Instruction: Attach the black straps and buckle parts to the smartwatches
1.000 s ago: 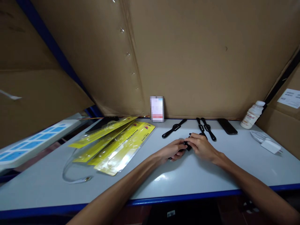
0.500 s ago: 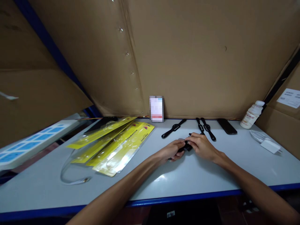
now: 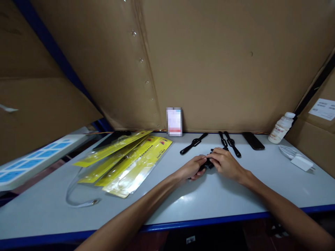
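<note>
My left hand (image 3: 192, 167) and my right hand (image 3: 224, 162) meet over the grey table (image 3: 235, 195), both gripping one small black watch (image 3: 207, 162) between the fingertips. Most of that watch is hidden by my fingers. Just behind my hands lie more black watches with straps laid out flat: one (image 3: 194, 143) to the left and a pair (image 3: 229, 143) to the right.
Several yellow plastic packages (image 3: 125, 158) fan out at the left, with a clear cable (image 3: 78, 195) beside them. A black phone (image 3: 253, 141), a white bottle (image 3: 281, 128) and a white charger (image 3: 299, 162) sit at the right. Cardboard walls enclose the table's back and sides.
My hands stay together on the black watch with only small finger movement. The view has drifted slightly.
</note>
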A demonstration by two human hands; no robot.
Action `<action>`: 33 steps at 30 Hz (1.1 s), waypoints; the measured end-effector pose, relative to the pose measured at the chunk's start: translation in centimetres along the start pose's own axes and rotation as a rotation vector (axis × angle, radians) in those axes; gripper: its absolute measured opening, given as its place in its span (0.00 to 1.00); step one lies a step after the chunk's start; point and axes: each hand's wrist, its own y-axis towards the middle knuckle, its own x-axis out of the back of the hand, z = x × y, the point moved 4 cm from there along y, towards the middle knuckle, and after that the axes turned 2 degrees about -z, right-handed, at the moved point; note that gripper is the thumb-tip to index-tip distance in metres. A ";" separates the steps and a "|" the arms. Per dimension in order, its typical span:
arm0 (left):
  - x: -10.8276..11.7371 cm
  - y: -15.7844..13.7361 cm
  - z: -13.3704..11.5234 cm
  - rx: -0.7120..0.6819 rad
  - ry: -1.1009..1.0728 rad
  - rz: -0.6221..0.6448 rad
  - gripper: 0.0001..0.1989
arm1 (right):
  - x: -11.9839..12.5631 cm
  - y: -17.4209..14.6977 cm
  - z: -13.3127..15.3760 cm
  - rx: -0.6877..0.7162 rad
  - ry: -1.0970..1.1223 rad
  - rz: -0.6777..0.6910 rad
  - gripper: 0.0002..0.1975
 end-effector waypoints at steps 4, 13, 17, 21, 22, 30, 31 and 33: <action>0.1 0.1 0.1 0.005 -0.035 0.020 0.07 | -0.3 0.0 0.2 0.009 -0.026 0.016 0.11; -0.2 0.0 -0.2 0.021 0.001 0.060 0.08 | -0.5 0.4 -0.5 -0.270 0.248 -0.034 0.08; -0.3 0.0 -0.4 -0.003 0.019 0.067 0.08 | -0.6 0.4 -0.7 -0.274 0.244 -0.038 0.07; -0.2 0.1 -0.1 0.011 0.008 0.038 0.08 | -0.5 0.4 -1.0 -0.294 0.205 -0.058 0.07; -0.1 0.1 -0.1 0.012 -0.001 0.033 0.07 | -0.4 0.4 -1.0 -0.290 0.196 -0.065 0.07; -0.1 0.0 -0.1 0.012 -0.036 0.010 0.06 | -0.1 0.4 -0.5 -0.165 0.104 -0.038 0.07; -0.1 0.0 -0.2 0.011 -0.036 0.009 0.06 | 0.0 0.5 -0.4 -0.157 0.103 -0.020 0.07; -0.1 0.0 -0.2 0.009 -0.030 0.006 0.07 | 0.1 0.5 -0.4 -0.146 0.099 0.015 0.06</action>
